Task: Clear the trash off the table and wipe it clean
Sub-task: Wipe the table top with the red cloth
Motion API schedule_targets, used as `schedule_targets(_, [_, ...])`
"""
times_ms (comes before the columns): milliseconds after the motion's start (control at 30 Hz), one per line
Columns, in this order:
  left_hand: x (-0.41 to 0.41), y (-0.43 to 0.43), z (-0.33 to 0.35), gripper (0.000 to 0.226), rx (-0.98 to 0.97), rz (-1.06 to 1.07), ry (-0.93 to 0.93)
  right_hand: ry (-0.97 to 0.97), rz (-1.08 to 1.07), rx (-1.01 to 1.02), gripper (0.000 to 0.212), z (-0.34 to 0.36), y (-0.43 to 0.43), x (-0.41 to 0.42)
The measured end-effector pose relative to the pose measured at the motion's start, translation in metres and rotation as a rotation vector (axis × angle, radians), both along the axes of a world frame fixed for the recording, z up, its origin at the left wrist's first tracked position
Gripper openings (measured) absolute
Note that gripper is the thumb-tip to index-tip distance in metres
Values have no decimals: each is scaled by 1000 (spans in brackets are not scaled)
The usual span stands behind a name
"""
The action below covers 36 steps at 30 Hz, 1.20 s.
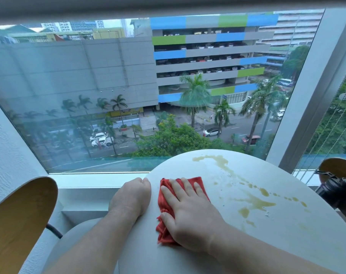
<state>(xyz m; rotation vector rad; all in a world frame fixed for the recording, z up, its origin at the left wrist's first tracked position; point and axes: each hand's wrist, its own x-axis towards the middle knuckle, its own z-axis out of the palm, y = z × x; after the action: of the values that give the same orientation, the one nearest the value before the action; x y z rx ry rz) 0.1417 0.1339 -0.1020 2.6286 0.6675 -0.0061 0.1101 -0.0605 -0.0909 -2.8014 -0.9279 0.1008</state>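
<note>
A round white table [287, 240] stands against a large window. My right hand [190, 212] lies flat, fingers straight, pressing a red cloth [164, 202] onto the table's left part. My left hand [131, 196] sits at the table's left rim with its fingers curled over the edge and out of sight. Yellowish-brown spilled liquid [253, 202] runs in streaks and drops across the table's right half, from the far edge [209, 159] toward the near right, to the right of the cloth.
A wooden chair back [19, 220] stands at the left and another wooden chair [338, 171] at the right, with a dark bag or strap [334, 189] hanging on it. A white window sill [89, 182] runs behind the table. Blind cords [316, 169] hang at the right.
</note>
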Motion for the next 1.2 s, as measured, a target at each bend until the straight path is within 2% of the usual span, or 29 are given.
schedule_targets(233, [2, 0, -1, 48, -5, 1, -6, -53, 35, 60, 67, -6, 31, 53])
schedule_targets(533, [1, 4, -5, 46, -11, 18, -1, -36, -125, -26, 71, -2, 7, 120])
schedule_targets(767, [3, 2, -3, 46, -44, 14, 4, -34, -185, 9, 75, -2, -28, 79])
schedule_targets(967, [1, 0, -2, 48, -31, 11, 4, -7, -80, 37, 81, -2, -15, 20])
schedule_targets(1200, [6, 1, -5, 43, -5, 23, 2, -63, -40, 62, 73, -7, 16, 68])
